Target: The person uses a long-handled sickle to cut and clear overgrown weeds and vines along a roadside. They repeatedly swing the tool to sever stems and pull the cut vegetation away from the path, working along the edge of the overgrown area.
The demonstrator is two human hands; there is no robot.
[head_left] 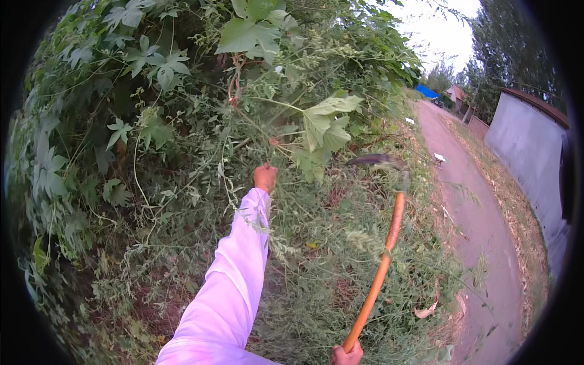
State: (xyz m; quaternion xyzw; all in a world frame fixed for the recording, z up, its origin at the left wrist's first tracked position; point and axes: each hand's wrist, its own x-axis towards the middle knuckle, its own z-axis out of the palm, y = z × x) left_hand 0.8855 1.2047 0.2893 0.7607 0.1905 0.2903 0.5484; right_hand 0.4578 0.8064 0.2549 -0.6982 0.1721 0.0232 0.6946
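Observation:
My left hand [265,178], at the end of a pale lilac sleeve [237,260], is stretched out into a thick stand of weeds and closed in a fist around weed stems [269,157]. Its fingers face away, so the grip itself is partly hidden. At the bottom edge, my right hand [346,355] grips the lower end of a long wooden handle. This belongs to a sickle [381,269] that slants up and right. The curved dark blade [376,159] is slightly blurred and points left, to the right of a broad-leaved stalk [319,125].
Climbing vines with lobed leaves [169,68] form a tall green wall on the left and above. A dirt path [479,237] curves along the right side, with dry litter on its verge. Beyond it stands a grey wall [524,141] with a red-brown roof edge.

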